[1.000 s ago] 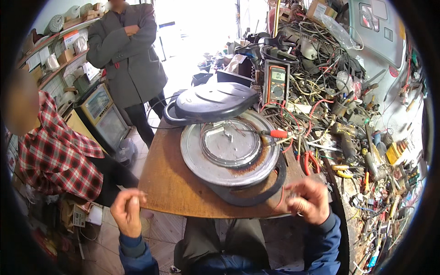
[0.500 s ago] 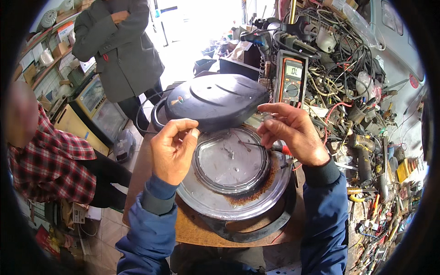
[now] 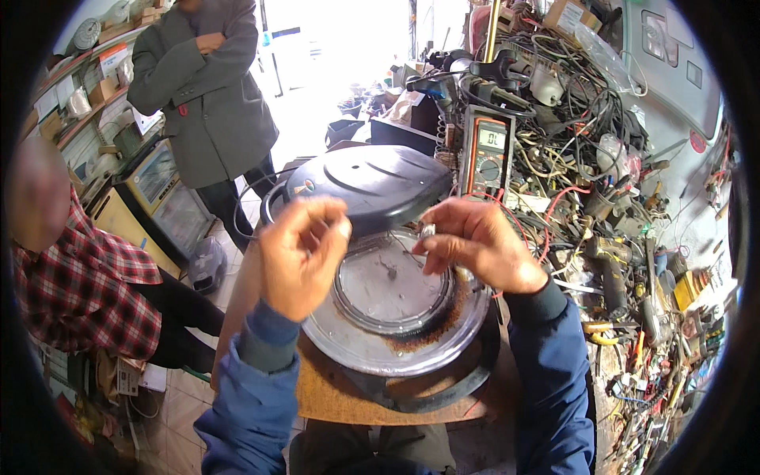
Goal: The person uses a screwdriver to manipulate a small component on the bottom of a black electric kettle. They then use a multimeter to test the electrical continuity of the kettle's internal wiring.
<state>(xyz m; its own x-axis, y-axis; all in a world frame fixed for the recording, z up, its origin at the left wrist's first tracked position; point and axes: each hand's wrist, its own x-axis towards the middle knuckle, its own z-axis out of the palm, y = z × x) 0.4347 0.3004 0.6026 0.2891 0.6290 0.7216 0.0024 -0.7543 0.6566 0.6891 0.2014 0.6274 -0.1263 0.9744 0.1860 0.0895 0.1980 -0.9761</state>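
Hands (image 3: 301,253) over flat round plate (image 3: 393,297).

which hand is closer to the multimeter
Right. The right hand is just below and left of the multimeter; the left hand is well off to its left, past the dark lid.

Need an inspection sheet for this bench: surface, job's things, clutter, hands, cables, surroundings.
Surface: brown board, rust crumbs under the work.
Job's things: round metal plate on a dark ring; dark domed lid behind.
Clutter: tools heaped at right.
Hands: left hand and right hand raised over the plate, fingers pinched; what they hold cannot be told.
Cables: tangled wires, multimeter among them.
Surroundings: two people at left.
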